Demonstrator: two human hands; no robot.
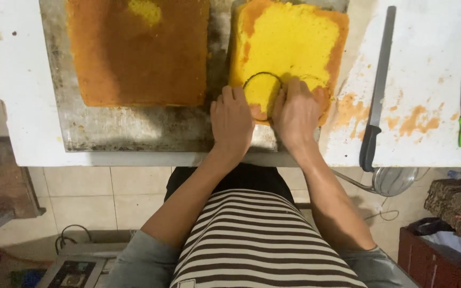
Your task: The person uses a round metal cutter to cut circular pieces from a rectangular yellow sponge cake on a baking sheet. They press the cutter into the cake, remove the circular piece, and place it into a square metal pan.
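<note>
Ring cutter [263,85] is being pressed into the yellow sponge cake [289,42], directly between both hands. Left hand [232,120] and right hand [296,112] are being held clenched on its rim, equally near.

A white worktop [428,80] stands over a pale tiled floor [97,197], with a dark red cabinet [433,261] at the right.

Bright yellow cake [294,42] with orange-brown edges, upper centre; brown-crusted cake [134,58], upper left; white table [428,53] smeared orange, right; black-handled knife [377,90]; black-and-white striped apron [257,245], bottom centre.
</note>
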